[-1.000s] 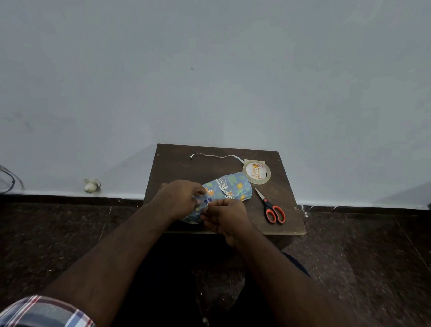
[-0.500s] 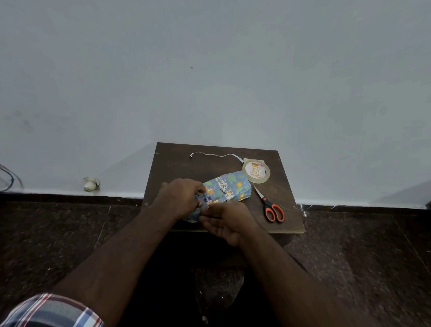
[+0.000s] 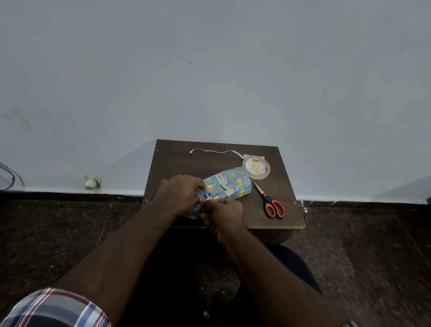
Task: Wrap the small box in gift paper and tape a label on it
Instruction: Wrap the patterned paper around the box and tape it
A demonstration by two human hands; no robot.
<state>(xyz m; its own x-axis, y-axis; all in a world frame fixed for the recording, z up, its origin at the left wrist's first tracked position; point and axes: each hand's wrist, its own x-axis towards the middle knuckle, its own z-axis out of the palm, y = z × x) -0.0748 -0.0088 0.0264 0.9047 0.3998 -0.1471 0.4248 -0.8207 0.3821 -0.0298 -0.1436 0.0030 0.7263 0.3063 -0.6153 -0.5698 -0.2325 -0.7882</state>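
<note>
A small box wrapped in blue animal-print gift paper [image 3: 228,187] lies across the dark wooden table [image 3: 175,160]. My left hand [image 3: 180,195] grips the paper at the box's near-left end. My right hand [image 3: 223,215] pinches the paper at the same end from the front, fingers curled. The folds under my fingers are hidden. A roll of clear tape [image 3: 256,169] lies at the box's far right end, with a round printed label inside its ring.
Red-handled scissors [image 3: 272,203] lie on the table's right side. A thin white strip [image 3: 214,151] lies along the back edge. The table stands against a pale wall; a small white object [image 3: 91,183] and cables [image 3: 4,170] sit on the floor at left.
My right hand has shifted slightly along the box's near end and curled tighter on the paper. The box and my left hand have barely moved.
</note>
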